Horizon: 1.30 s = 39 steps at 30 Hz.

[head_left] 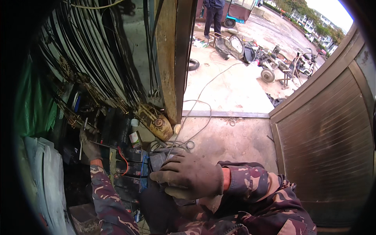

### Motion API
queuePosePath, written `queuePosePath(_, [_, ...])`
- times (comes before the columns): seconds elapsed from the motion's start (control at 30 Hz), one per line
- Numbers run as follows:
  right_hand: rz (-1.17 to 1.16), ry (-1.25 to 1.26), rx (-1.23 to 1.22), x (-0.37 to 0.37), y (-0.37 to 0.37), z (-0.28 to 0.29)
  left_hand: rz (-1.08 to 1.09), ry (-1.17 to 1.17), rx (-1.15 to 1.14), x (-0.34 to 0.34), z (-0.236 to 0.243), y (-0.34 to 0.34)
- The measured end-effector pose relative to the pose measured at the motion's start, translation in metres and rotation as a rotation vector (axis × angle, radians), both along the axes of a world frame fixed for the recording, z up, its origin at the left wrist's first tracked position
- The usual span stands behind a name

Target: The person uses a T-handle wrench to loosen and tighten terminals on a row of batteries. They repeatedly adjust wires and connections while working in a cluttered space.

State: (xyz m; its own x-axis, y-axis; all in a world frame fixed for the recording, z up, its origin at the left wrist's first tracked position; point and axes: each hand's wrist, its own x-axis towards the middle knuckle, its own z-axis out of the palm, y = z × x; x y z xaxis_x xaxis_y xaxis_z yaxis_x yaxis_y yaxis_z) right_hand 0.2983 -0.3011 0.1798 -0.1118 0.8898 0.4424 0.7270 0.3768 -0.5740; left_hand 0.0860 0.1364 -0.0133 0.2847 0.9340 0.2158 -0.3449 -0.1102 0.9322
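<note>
My left hand [91, 149], in a dark work glove, reaches into the shadowed area at the left. Its fingers are closed on a thin pale rod [82, 143] that stands nearly upright. Just right of it are several black box-shaped batteries [131, 168], with a red cable [126, 161] curving over them and a blue strap [143, 168] alongside. My right hand [190, 175], also gloved, hangs palm down above my knee. Its fingers are stretched out and hold nothing that I can see. What lies under it is mostly hidden.
Many black cables [94, 58] hang at the left. A grimy yellow jug [158, 123] stands by the wooden post [167, 58]. A cord [209, 107] crosses the doorway sill. Right is a brown door [323, 145]. Outside, a person [213, 17] stands near scattered vehicle parts [270, 64].
</note>
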Motion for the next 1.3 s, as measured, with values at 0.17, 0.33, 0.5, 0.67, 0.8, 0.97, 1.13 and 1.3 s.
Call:
queuePosePath(0.17, [-0.016, -0.011, -0.169, -0.002, 0.002, -0.006, 0.339, 0.665, -0.033, -0.017, -0.057, 0.026])
queuePosePath(0.33, [-0.006, -0.022, -0.213, -0.008, 0.003, -0.013, 0.466, 1.331, 0.599, -0.016, -0.104, 0.032])
queuePosePath(0.5, [-0.002, -0.037, -0.256, -0.008, 0.000, -0.013, 0.022, 0.880, 0.415, -0.006, -0.098, 0.019])
queuePosePath(0.67, [-0.002, -0.063, -0.303, -0.005, -0.002, -0.010, -0.109, 0.635, 0.418, -0.001, -0.067, 0.013])
queuePosePath(0.8, [0.013, -0.088, -0.314, -0.002, -0.007, -0.016, -0.287, 0.749, 0.177, -0.009, -0.039, 0.019])
queuePosePath(0.97, [0.019, -0.102, -0.312, -0.001, -0.004, -0.026, -0.323, 0.889, -0.040, -0.012, -0.026, 0.031])
queuePosePath(1.13, [-0.017, -0.074, -0.286, -0.004, -0.005, -0.034, -0.422, 0.862, -0.029, -0.029, -0.049, 0.054])
queuePosePath(1.3, [-0.027, -0.070, -0.298, -0.003, -0.005, -0.039, -0.348, 0.737, 0.160, -0.043, -0.068, 0.059])
